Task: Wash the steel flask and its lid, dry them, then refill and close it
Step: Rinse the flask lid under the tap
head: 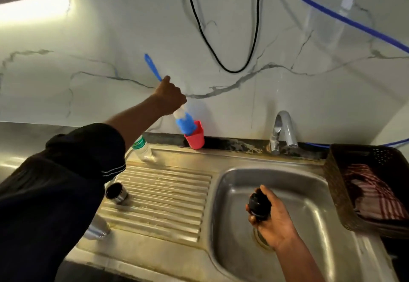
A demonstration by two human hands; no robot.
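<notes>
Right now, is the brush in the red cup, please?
Partly in: the brush head's tip sits inside the red cup, left hand gripping its handle.

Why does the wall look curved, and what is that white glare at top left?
Head view: the wide-angle lens bows the wall and sink; a light strip at top left overexposes to white; the left hand and bottle brush are motion-blurred; the right hand holding the lid looks sharper.

Flask (98,228) on drainboard (166,195), left of basin (230,195).

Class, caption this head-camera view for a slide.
Left hand grips the blue bottle brush, head at the red cup; right hand holds the black lid over the steel sink.
</notes>
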